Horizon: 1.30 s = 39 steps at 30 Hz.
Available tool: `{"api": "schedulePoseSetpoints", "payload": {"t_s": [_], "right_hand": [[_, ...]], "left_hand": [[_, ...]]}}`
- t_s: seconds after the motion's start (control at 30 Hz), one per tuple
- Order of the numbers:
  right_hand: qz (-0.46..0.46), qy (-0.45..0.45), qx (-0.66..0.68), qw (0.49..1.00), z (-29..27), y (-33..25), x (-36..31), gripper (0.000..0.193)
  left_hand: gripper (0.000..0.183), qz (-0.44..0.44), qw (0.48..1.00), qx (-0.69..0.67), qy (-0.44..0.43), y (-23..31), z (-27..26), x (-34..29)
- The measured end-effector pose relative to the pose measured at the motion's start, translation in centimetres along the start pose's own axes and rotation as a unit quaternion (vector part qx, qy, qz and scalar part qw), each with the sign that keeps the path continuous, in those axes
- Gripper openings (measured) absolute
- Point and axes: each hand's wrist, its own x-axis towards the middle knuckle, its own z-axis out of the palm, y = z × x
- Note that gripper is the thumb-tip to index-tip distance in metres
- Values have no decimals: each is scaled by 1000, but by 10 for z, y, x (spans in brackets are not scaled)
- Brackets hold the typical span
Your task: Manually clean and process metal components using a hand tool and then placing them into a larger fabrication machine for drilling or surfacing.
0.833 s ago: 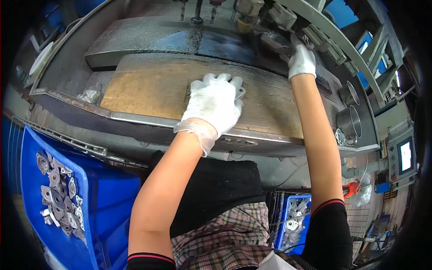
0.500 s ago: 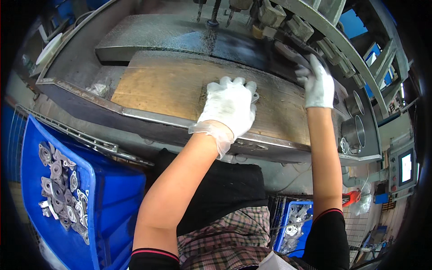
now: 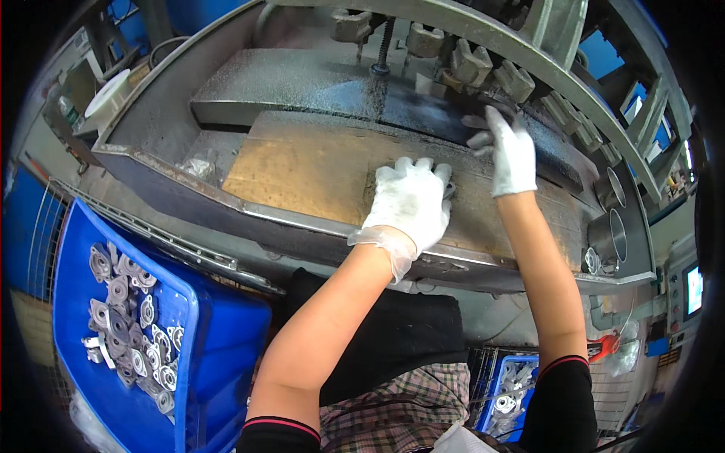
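Worn brownish metal plate [image 3: 302, 177] on the machine bed, scuffed, dull yellow patch at centre, darker oily steel slab [image 3: 317, 87] just behind it. Left hand [image 3: 409, 202] in white glove pressed flat on the plate's right part, fingers spread, grip apart; a small metal piece peeks out at the fingertips, too hidden to name. Right hand [image 3: 510, 151] gloved too, beyond the plate's right end by the dark clamp blocks [image 3: 483, 64]; grip state cannot tell, fingertips lost in shadow. Two hands, two white gloves. Two blue crates: big blue crate [image 3: 128, 302] below-left of the plate with grey cast parts [image 3: 124, 309], too many to count; small blue crate [image 3: 507, 389] below-right, mostly cut off by arm.
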Motion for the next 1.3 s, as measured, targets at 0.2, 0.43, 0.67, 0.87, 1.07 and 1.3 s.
{"api": "schedulePoseSetpoints", "payload": {"t_s": [0.2, 0.43, 0.67, 0.87, 1.07, 1.3], "right_hand": [[31, -25, -112, 993, 33, 34, 36, 35], [-195, -65, -234, 950, 95, 18, 13, 37], [-40, -21, -211, 976, 51, 19, 32, 41], [-80, -8, -49, 996, -74, 1, -19, 31], [-129, 214, -273, 929, -231, -35, -84, 25], [-109, 252, -478, 834, -371, -25, -107, 27]], "left_hand": [[42, 21, 999, -13, 21, 4, 1, 3], [33, -1, 999, -36, 17, 4, -4, 3], [35, -18, 999, -44, 14, 9, -6, 7], [49, -7, 999, -33, 14, 14, -9, 6], [54, -10, 999, -38, 16, 10, 2, 10], [49, 16, 999, -26, 35, 13, -2, 11]]}}
